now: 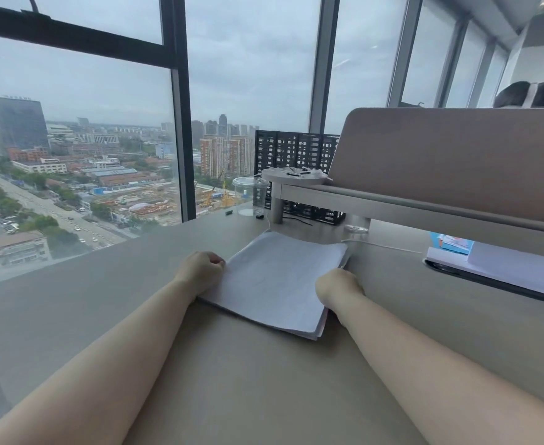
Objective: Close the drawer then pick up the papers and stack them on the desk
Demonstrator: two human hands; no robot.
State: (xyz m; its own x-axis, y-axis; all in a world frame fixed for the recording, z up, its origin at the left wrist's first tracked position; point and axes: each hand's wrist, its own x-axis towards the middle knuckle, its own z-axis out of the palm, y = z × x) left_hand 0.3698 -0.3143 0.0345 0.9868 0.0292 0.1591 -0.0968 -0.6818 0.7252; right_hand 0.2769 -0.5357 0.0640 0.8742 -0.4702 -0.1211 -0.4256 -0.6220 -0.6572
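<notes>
The papers are laid flat on the tabletop, flanked by both hands: the left hand curled at the left edge, the right hand gripping the right edge (drawer unseen).

Both hands against the papers' sides on the desk.

Single head view, looking forward-down over desk, close range

High-rise office: desk with divider panel beside city-view windows.
</notes>
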